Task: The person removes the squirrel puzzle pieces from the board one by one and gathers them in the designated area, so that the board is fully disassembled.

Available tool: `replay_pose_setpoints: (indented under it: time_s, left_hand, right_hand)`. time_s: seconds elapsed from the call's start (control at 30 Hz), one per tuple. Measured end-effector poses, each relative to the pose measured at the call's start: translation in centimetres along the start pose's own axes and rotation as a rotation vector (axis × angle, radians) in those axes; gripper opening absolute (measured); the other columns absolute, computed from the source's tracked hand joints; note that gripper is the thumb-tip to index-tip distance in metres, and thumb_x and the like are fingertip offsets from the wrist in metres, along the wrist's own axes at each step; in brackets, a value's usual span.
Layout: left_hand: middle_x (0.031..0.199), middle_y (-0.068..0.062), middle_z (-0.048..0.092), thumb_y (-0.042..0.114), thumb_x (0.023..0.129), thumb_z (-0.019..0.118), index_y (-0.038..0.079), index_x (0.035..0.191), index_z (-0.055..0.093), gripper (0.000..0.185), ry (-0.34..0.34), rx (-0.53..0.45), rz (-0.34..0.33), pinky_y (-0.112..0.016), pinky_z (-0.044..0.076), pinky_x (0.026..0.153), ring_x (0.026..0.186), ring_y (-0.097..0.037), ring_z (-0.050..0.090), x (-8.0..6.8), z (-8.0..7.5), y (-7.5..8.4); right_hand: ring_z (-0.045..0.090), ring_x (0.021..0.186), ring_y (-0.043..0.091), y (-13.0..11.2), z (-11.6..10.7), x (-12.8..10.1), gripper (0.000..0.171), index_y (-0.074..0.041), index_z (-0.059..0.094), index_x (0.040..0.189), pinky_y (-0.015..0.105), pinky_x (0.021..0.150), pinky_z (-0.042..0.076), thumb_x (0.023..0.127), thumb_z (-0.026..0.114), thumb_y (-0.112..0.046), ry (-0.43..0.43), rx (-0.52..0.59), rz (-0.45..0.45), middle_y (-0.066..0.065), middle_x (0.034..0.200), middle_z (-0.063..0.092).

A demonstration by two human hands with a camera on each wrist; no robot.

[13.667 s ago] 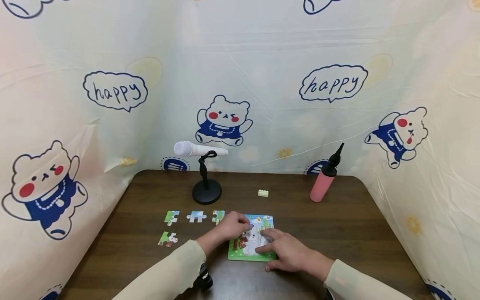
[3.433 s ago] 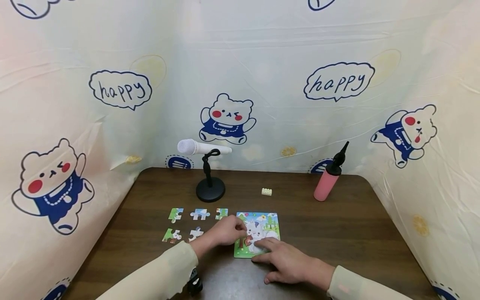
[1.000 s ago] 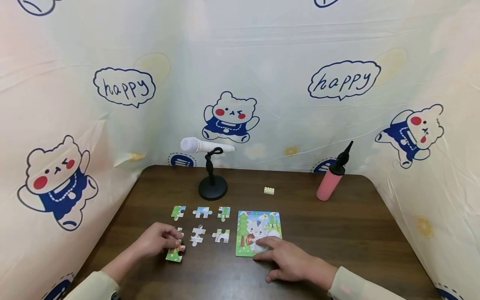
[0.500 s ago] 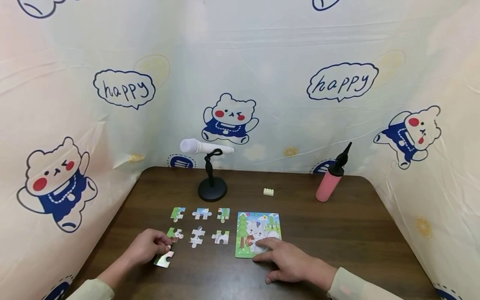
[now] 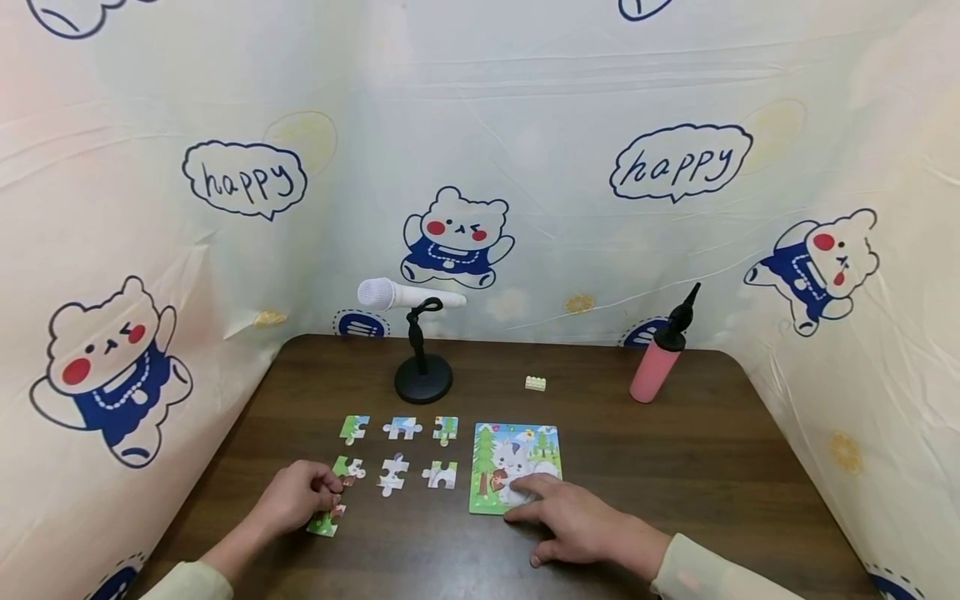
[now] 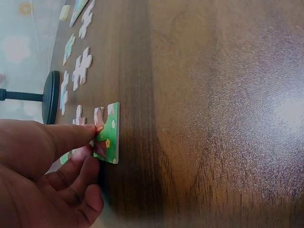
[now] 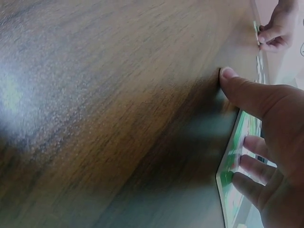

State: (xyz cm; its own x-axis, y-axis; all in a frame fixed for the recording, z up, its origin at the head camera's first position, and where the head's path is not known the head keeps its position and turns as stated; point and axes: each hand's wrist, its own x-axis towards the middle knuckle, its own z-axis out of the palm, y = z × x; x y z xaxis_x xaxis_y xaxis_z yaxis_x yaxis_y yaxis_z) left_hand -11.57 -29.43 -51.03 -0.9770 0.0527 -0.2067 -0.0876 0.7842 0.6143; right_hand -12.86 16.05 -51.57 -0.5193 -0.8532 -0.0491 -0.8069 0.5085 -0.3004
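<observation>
The left hand [image 5: 294, 497] rests at the near left of the dark wooden worktop [image 5: 675, 467], its thumb and fingers pinching a green puzzle piece [image 5: 325, 522]. In the left wrist view this green puzzle piece [image 6: 109, 133] lies flat or nearly flat on the wood, held at its inner edge by the fingertips [image 6: 90, 134].

The right hand [image 5: 581, 523] lies to the near right with its fingers extended and relaxed, gripping nothing. Its fingertips press on the near edge of the puzzle board [image 5: 517, 454]; its thumb rests on the worktop just beside the board. The right wrist view shows the fingers [image 7: 254, 147] lying across the green border of the puzzle board [image 7: 232, 161].

Between the two hands, six loose puzzle pieces lie apart from one another in two rows. The near row [image 5: 393, 473] sits just beyond the left hand. The far row [image 5: 402, 428] lies behind it.

Farther back stands a white microphone [image 5: 405, 295] on a black round-based stand [image 5: 423, 387]. A small cream building brick [image 5: 536, 383] lies to its right. A pink bottle with a black nozzle [image 5: 660, 357] stands tilted near the far right corner. A cloth backdrop [image 5: 525, 125] printed with bears and "happy" bubbles encloses the worktop.
</observation>
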Motion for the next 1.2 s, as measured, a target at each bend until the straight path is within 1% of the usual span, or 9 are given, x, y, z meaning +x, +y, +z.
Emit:
replay_pose_setpoints:
  time_s: [0.2,0.33,0.4,0.57,0.73,0.83,1.0,1.13,1.2]
  left_hand:
    - [0.072,0.003,0.064,0.0,0.08,0.076,0.011,0.08,0.071,0.012,-0.013,0.011,-0.036,-0.028,0.044,0.061,0.07,-0.015,0.055,0.2,-0.1,0.5]
    - [0.074,0.003,0.063,0.012,0.086,0.078,0.013,0.078,0.07,0.012,-0.012,0.021,-0.027,-0.029,0.044,0.06,0.069,-0.015,0.054,0.5,-0.3,1.9]
    - [0.076,0.004,0.064,0.015,0.089,0.076,0.014,0.08,0.071,0.011,-0.019,0.015,0.009,-0.03,0.045,0.061,0.07,-0.014,0.054,0.9,-0.4,3.2]
    - [0.079,0.004,0.066,0.013,0.092,0.073,0.014,0.085,0.075,0.007,-0.05,-0.008,0.166,-0.03,0.047,0.064,0.07,-0.013,0.055,1.9,0.3,7.7]
    - [0.081,0.006,0.066,0.014,0.093,0.072,0.017,0.087,0.075,0.007,-0.09,-0.021,0.279,-0.03,0.048,0.065,0.072,-0.013,0.056,3.3,2.6,12.3]
    - [0.083,0.006,0.067,0.014,0.094,0.072,0.016,0.089,0.075,0.006,-0.129,-0.043,0.314,-0.031,0.049,0.067,0.073,-0.012,0.057,4.2,4.6,14.4]
    - [0.082,0.006,0.065,0.015,0.093,0.071,0.016,0.088,0.074,0.006,-0.175,-0.053,0.34,-0.029,0.049,0.065,0.073,-0.012,0.056,5.1,7.8,16.5]
    - [0.082,0.005,0.067,0.013,0.092,0.072,0.012,0.09,0.075,0.004,-0.194,-0.044,0.387,-0.029,0.049,0.069,0.075,-0.01,0.057,5.7,9.4,18.0]
    - [0.085,0.005,0.068,0.011,0.092,0.072,0.009,0.094,0.076,0.005,-0.221,-0.049,0.399,-0.029,0.05,0.069,0.074,-0.011,0.06,5.9,10.0,18.7]
  right_hand:
    - [0.047,0.14,0.024,0.0,0.0,0.1,0.056,-0.035,0.062,0.141,0.043,0.106,0.049,0.089,0.075,-0.053,-0.01,-0.019,0.005,0.006,0.154,0.048]
    - [0.048,0.14,0.024,-0.1,0.0,-0.1,0.056,-0.035,0.061,0.141,0.043,0.105,0.05,0.09,0.074,-0.053,-0.015,-0.031,0.007,0.007,0.154,0.048]
    - [0.048,0.14,0.025,-0.1,0.0,-0.2,0.056,-0.035,0.061,0.141,0.044,0.105,0.05,0.09,0.074,-0.053,-0.016,-0.03,0.009,0.007,0.155,0.047]
    - [0.047,0.141,0.026,0.0,0.0,-0.3,0.056,-0.034,0.061,0.142,0.044,0.106,0.049,0.091,0.074,-0.053,-0.018,-0.02,0.015,0.008,0.157,0.045]
    - [0.046,0.141,0.025,0.1,-0.2,-0.5,0.057,-0.032,0.06,0.143,0.043,0.107,0.049,0.091,0.074,-0.051,-0.006,-0.001,0.02,0.008,0.158,0.044]
    - [0.046,0.141,0.026,0.1,-0.4,-0.9,0.055,-0.032,0.061,0.142,0.044,0.107,0.049,0.091,0.075,-0.05,0.008,0.017,0.045,0.009,0.158,0.044]
    - [0.047,0.141,0.027,0.5,-0.9,-2.0,0.053,-0.03,0.064,0.139,0.046,0.107,0.049,0.091,0.075,-0.048,0.018,0.047,0.1,0.009,0.156,0.046]
    - [0.047,0.14,0.028,1.3,-1.4,-2.9,0.051,-0.028,0.065,0.138,0.047,0.106,0.049,0.092,0.075,-0.046,0.032,0.06,0.132,0.009,0.156,0.047]
    - [0.047,0.141,0.027,1.7,-1.4,-3.3,0.051,-0.027,0.065,0.138,0.047,0.107,0.049,0.092,0.075,-0.046,0.04,0.065,0.135,0.009,0.156,0.047]
